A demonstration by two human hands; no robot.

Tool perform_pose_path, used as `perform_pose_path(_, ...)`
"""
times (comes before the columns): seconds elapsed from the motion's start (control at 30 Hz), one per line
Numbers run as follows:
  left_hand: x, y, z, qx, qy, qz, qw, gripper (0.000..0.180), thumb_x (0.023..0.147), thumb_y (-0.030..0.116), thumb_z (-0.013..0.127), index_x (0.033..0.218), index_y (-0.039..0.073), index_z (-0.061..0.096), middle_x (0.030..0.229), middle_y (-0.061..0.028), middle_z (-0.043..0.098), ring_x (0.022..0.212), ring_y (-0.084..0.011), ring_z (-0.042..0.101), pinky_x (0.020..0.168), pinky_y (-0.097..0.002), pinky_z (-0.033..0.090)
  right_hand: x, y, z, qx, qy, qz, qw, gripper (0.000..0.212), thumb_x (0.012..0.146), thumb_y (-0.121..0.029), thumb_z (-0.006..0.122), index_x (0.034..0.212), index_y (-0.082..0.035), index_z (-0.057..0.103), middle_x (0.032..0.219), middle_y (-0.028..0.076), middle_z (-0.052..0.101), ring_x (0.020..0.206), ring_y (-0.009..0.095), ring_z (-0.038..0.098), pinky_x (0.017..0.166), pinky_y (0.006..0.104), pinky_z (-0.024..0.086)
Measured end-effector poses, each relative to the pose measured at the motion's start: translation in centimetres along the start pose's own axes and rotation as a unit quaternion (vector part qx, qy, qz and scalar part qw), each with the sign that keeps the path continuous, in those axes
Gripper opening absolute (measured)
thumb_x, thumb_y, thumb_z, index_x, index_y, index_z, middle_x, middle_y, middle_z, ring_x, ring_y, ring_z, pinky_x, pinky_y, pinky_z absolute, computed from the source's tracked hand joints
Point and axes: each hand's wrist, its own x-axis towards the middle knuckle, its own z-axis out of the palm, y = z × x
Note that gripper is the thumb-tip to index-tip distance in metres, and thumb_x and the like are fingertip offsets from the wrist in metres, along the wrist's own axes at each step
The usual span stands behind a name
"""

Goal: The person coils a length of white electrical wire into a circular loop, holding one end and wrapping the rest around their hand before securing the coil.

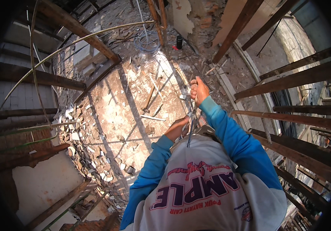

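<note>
In front of my chest, a thin whitish and bluish cord or cable runs in several strands between my hands; I cannot tell which kind it is. My right hand, raised farther out, is closed in a fist at the upper end of the strands. Nearer my body, my left hand has its fingers wrapped around the lower part. On the floor ahead and to the left lies a hammer with a wooden handle. A pale strip and a short dark bar lie close to its head.
Broken tile and rubble are heaped along the left. Wooden posts slant in on the right. Farther ahead are a coil of pale blue cable, a dark bottle-shaped container and stacked white blocks. A long bent pole crosses the upper left.
</note>
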Motion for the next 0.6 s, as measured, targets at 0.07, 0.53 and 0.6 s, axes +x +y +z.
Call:
perform_pose_path(0.07,-0.6,0.0,-1.3,-0.057,-0.019,-0.04,0.997,0.046,0.094,0.051,0.035,0.069,0.013,0.042,0.053,0.0019,0.034,0.046,-0.0093,0.033,0.044,-0.0239,0.028,0.4,-1.4,-1.1,0.006,0.044,-0.009,0.999,0.03,0.095,-0.033,0.042,0.098,-0.005,0.051,0.058,0.0,0.038,0.049,0.015,0.04,0.046,0.0335,0.041)
perform_pose_path(0.53,0.2,0.6,-1.9,-0.135,-0.105,-0.103,0.98,0.052,0.092,0.057,0.03,0.066,0.014,0.039,0.05,0.0029,0.033,0.04,-0.0079,0.029,0.037,-0.022,0.024,1.8,-3.9,-7.7,0.378,-0.111,-0.12,0.911,0.032,0.091,-0.034,0.042,0.073,-0.008,0.047,0.062,0.004,0.041,0.061,0.017,0.04,0.058,0.0315,0.039)
perform_pose_path(0.6,0.5,1.7,-1.3,-0.185,-0.119,-0.092,0.971,0.051,0.092,0.057,0.03,0.065,0.014,0.038,0.05,0.0029,0.032,0.04,-0.0081,0.029,0.037,-0.0222,0.024,3.3,-4.0,-8.9,0.422,-0.192,-0.187,0.866,0.032,0.09,-0.037,0.045,0.073,-0.009,0.048,0.062,0.003,0.045,0.06,0.017,0.042,0.059,0.03,0.039)
